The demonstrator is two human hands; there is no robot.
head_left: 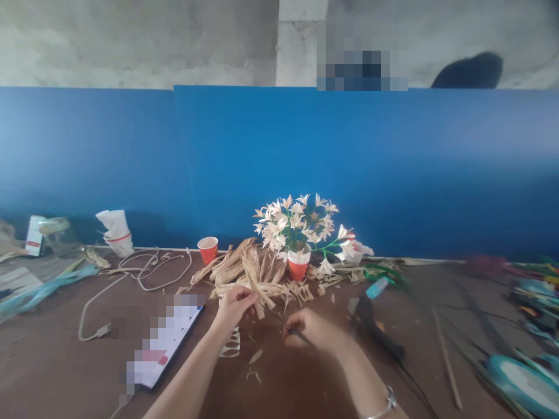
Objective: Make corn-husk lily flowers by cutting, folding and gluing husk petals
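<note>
Near the middle of the table, my left hand (236,307) pinches a pale strip of dried corn husk (257,285) between thumb and fingers. To its right, my right hand (312,330) is closed around a thin dark tool (298,334), whose tip points toward the husk strip; blur hides its exact kind. Beyond both hands lies a heap of dried corn husks (238,263). White artificial flowers (279,224) on green stems stand in a red and white paper cup (299,269). A cut husk piece with slits (231,343) lies below my left hand.
A phone (174,343) lies left of my left forearm, with a white cable (94,299) behind it. A red paper cup (208,250) stands beside the husks. At right are a black glue gun (371,326), a thin stick (446,361) and a ribbon roll (524,384). A blue partition (227,163) borders the back.
</note>
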